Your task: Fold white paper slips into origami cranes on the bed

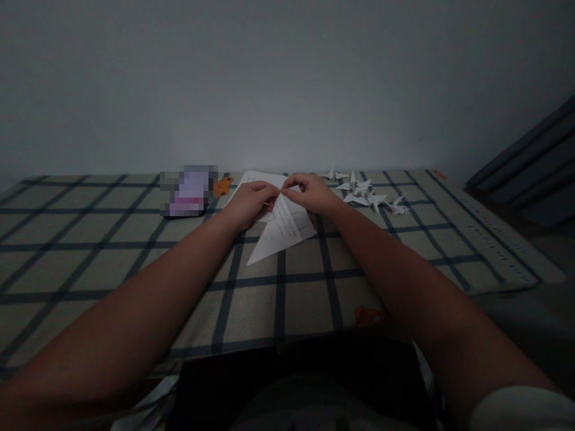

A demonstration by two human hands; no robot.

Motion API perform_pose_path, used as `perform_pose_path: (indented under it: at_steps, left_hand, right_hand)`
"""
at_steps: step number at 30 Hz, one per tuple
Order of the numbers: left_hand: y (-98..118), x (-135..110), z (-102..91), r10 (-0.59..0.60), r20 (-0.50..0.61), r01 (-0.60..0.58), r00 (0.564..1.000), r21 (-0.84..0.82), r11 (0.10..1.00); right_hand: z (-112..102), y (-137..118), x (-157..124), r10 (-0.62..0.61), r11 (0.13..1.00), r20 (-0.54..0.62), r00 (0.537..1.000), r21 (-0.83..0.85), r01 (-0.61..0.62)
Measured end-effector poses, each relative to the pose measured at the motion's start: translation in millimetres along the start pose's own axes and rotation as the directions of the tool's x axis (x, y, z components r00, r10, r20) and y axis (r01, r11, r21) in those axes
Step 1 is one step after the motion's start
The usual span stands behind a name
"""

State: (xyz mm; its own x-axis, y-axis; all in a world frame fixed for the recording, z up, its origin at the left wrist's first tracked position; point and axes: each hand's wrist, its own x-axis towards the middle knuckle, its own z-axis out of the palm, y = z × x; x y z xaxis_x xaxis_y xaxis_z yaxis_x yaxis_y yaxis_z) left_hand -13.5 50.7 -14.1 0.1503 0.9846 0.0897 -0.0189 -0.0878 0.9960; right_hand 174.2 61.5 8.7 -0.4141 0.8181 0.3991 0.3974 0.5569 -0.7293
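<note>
A white sheet of paper (279, 232), folded into a triangle with its point toward me, lies on a checked cloth (112, 239). My left hand (249, 202) and my right hand (309, 191) meet at the paper's far corner, the fingers of each pinched on its edge. Another flat white sheet (258, 178) lies under and behind them.
Several small folded white paper cranes (366, 193) lie to the right of my hands. A blurred purple object (188, 191) and a small orange shape (223, 185) sit to the left. A plain wall rises behind the cloth. Dark slanted panels (530, 161) stand at the far right.
</note>
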Motion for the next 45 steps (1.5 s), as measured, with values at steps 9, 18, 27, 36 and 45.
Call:
perform_pose_path:
  at_steps: [9,18,27,36,45]
  left_hand:
    - [0.5,0.1,0.1,-0.032,-0.021,0.031,0.999,-0.023,0.999]
    - [-3.8,2.0,-2.7,-0.043,-0.019,0.043,0.999,-0.013,0.999]
    - [-1.3,2.5,-2.8,-0.051,-0.011,0.050,0.999,-0.070,0.996]
    - [0.8,0.6,-0.3,-0.049,-0.013,0.048,0.999,-0.099,0.994]
    - [-2.7,1.4,0.2,-0.027,-0.023,0.025,0.999,-0.077,0.997]
  right_hand:
    - [-2.8,1.8,-1.1,0.187,0.963,0.059,0.981,0.187,-0.195]
    - [-3.5,1.6,-0.8,0.171,0.969,0.026,0.985,0.176,-0.173]
    - [-2.5,1.3,-1.4,0.072,0.982,0.001,0.997,0.174,-0.071]
    - [-1.8,11.1,-0.1,0.218,0.918,0.088,0.972,0.318,-0.235]
    - [-2.9,8.2,-0.7,0.248,0.905,0.107,0.963,0.330,-0.270]
